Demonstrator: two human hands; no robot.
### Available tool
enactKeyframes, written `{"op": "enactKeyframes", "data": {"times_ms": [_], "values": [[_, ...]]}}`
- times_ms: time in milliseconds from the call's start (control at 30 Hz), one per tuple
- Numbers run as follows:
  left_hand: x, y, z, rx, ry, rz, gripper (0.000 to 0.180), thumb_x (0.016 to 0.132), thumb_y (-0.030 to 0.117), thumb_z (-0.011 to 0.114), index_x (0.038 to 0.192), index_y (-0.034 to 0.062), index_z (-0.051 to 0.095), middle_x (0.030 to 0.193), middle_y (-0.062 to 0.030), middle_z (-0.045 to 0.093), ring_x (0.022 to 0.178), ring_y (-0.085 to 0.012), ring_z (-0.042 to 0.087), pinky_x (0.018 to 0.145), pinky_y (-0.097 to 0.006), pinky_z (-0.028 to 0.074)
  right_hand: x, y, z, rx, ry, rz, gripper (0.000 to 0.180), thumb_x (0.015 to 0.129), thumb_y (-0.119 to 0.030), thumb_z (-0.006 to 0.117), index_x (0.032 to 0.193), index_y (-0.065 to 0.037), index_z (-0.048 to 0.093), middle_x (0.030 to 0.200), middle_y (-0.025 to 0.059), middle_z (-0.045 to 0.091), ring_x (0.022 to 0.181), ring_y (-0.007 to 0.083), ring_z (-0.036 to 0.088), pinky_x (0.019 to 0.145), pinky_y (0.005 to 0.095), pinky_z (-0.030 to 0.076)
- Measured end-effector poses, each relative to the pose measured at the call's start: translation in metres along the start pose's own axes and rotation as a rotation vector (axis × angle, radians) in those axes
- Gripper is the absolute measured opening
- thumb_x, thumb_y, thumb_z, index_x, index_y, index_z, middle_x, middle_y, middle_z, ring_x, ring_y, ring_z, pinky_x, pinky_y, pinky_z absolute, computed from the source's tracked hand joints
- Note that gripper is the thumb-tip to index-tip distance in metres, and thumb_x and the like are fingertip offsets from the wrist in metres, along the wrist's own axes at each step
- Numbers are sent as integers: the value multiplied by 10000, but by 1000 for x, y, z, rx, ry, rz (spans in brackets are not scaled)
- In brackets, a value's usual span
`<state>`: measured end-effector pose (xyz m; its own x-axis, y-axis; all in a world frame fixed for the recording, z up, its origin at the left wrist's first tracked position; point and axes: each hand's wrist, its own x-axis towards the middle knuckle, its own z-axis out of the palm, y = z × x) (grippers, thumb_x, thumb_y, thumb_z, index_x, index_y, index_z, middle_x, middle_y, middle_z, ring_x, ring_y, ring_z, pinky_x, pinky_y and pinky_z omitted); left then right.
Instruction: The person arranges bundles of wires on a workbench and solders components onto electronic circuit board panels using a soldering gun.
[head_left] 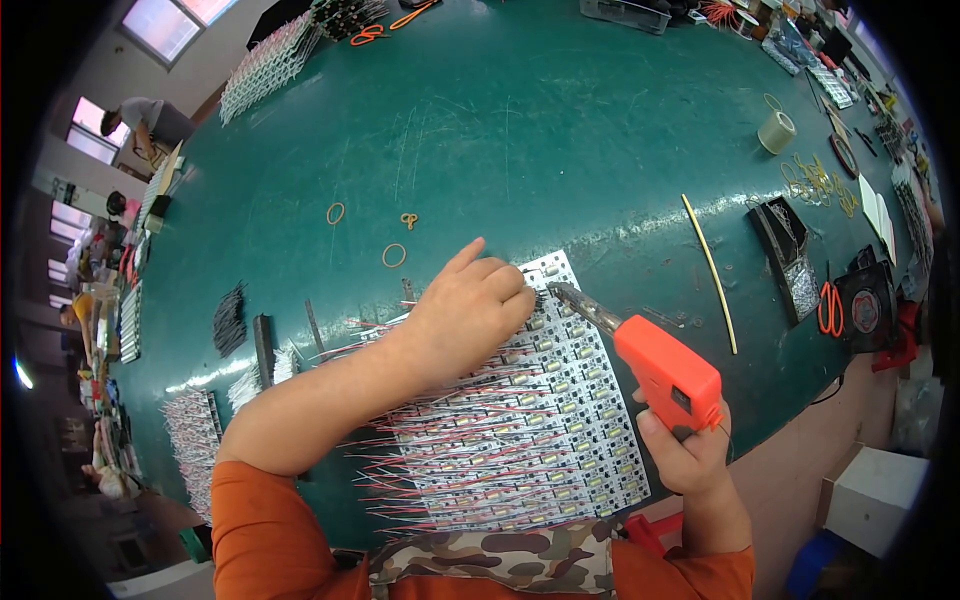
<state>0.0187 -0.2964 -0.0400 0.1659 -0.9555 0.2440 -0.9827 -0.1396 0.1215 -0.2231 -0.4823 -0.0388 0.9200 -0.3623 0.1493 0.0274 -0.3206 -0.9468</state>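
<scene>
My right hand [684, 450] grips a red soldering gun [664, 368] by its handle. The gun's metal tip points left and meets the upper rows of a white circuit board panel [592, 400]. Close to that tip, my left hand [468, 312] is closed in a pinch over the panel, one finger sticking out; whatever its fingertips hold is hidden. Thin red and white wires [450, 425] run leftward from many rows of the panel and pass beneath my left forearm.
Rubber bands [394, 256], bundles of dark wires [229, 320] and wired boards [192, 430] lie left on the green table [480, 130]. To the right are a yellow stick [712, 270], a black box [785, 258], orange scissors [830, 308] and a spool [776, 132]. Other people work at far left.
</scene>
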Motion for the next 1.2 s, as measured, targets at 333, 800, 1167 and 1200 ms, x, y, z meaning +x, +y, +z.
{"op": "enactKeyframes", "data": {"times_ms": [333,800,1167,1200], "values": [[-1,-1,2,-2,-43,-18,228,824,105,596,1036,55,662,866,-74,567,900,-263,621,1052,-566,443,-2,1,-2,-17,-50,0,402,832,-41,695,1202,60,572,1041,160,676,872,262,687,797,342,523],[0,-1,3,-8,-43,-24,224,828,97,599,1034,38,662,860,-82,575,891,-270,627,1049,-563,445,-4,-2,-5,-67,-41,-23,421,826,-48,704,1214,60,584,1042,166,682,873,265,685,799,337,524],[-1,0,4,22,-59,-26,222,826,96,601,1032,37,656,881,-90,576,903,-282,624,1046,-559,451,-7,-5,-6,43,-27,10,435,833,11,633,1257,78,566,1161,188,680,1085,244,660,976,354,485],[-1,1,4,23,-60,-25,222,826,96,601,1032,37,656,881,-90,576,903,-282,624,1046,-559,451,-8,-4,-6,44,-26,10,435,833,11,633,1257,78,566,1161,188,680,1085,244,660,976,354,485]]}}
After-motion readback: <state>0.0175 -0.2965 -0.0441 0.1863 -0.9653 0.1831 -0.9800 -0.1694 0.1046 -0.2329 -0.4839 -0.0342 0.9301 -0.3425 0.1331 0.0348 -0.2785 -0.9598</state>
